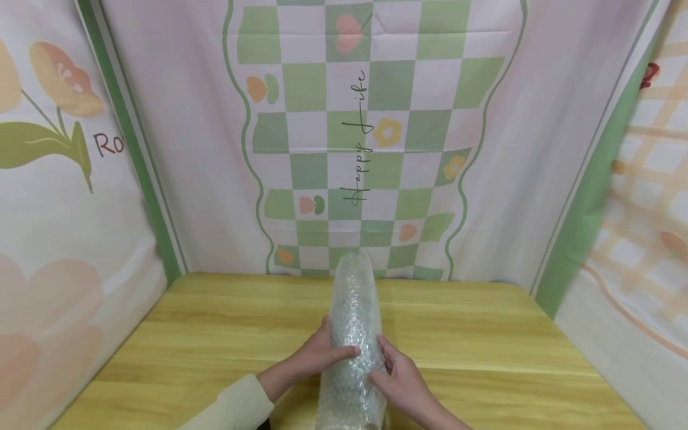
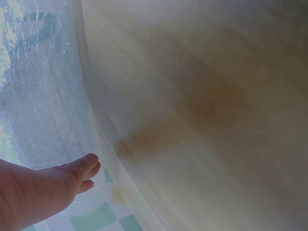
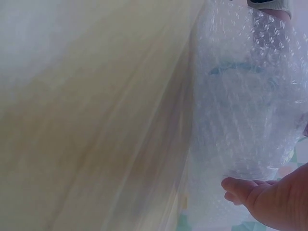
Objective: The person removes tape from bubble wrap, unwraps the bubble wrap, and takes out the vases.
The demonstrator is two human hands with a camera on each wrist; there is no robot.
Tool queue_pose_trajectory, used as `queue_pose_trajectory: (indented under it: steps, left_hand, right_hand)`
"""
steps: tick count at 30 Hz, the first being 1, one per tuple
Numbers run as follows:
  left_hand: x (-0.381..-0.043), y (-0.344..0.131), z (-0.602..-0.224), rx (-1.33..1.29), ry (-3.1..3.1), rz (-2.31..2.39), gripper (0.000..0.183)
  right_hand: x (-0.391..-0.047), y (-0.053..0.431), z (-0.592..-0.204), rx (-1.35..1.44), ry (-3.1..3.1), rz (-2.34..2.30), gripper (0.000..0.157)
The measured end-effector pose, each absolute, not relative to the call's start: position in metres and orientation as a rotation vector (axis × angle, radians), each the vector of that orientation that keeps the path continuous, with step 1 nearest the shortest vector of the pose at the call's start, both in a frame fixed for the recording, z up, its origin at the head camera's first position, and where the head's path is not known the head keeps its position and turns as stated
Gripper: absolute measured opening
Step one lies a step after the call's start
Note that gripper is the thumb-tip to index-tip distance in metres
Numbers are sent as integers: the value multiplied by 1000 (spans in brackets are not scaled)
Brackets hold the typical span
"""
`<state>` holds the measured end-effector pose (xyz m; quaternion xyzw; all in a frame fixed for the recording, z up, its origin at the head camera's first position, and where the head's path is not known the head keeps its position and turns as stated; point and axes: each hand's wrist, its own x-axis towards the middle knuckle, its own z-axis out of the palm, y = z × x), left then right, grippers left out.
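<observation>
A long bundle of clear bubble wrap lies on the wooden table, its far end toward the back wall. Through the wrap in the right wrist view, a teal curved edge shows; the thing inside is blurred. My left hand grips the bundle from the left, thumb laid across its top and the other fingers down its side. From the right, my right hand holds it a little nearer, thumb on top and fingers along the side. Each wrist view has the wrap right beside the hand.
The wooden table extends to both sides of the bundle. A hanging cloth with green checks covers the back, and printed cloths hang at left and right. A light sleeve covers the left forearm.
</observation>
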<state>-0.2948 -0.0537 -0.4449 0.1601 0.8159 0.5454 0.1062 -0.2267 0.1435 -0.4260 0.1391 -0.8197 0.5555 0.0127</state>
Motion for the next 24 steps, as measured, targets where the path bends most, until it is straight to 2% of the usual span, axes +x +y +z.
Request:
queue_pose_trajectory:
  steps: [24]
  left_hand:
    - [-295,-54,-444,489,2400,1604,116]
  right_hand:
    - [-226,143,-428,390,-2518,1785,76]
